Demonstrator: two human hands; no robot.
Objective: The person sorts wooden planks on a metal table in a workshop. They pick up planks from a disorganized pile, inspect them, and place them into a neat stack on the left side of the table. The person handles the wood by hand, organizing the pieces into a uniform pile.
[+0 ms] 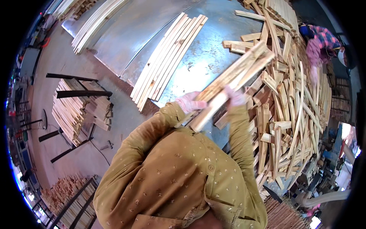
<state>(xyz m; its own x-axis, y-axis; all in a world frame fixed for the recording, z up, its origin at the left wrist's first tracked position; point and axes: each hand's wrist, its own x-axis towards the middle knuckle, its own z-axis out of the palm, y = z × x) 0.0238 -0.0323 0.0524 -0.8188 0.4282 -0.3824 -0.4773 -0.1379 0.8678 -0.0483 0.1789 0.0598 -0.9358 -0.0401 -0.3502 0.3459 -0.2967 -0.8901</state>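
Note:
Two wooden strips (230,77) are held in front of my chest, slanting away toward the upper right. My left hand (189,102), in a pale pink glove, is closed on the near part of the left strip. My right hand (235,96), gloved too and a little blurred, grips the right strip from its far side. Ahead and to the left, several long pale strips (167,57) lie side by side on the metal table (198,70). The far ends of the held strips overlap a jumbled pile of wooden pieces (284,99) on the right.
Another row of strips (97,24) lies at the table's far left. Stacked wood (70,110) rests in a black metal rack (84,94) on the floor at left, with a second stack (66,194) nearer. Beyond the pile, a co-worker in a plaid sleeve (324,36) reaches toward the wood.

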